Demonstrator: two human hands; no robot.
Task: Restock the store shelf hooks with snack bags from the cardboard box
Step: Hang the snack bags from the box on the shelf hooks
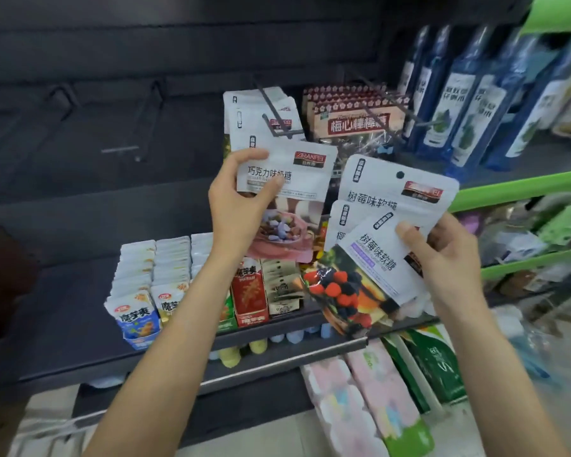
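left hand point(241, 206) pinches 1 chocolate candy bag point(287, 199) | right hand point(449, 258) grips 3 berry gummy bags point(386, 245) | light, slick, floppy pouches; hold near hang-hole

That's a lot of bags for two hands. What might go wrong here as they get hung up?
1. The right hand grips a loose fan of berry candy bags; one might slip out and fall.
2. The left hand pinches the chocolate candy bag below the hook, which already carries white bags. Its hole could miss the tip, or the push could knock those bags.
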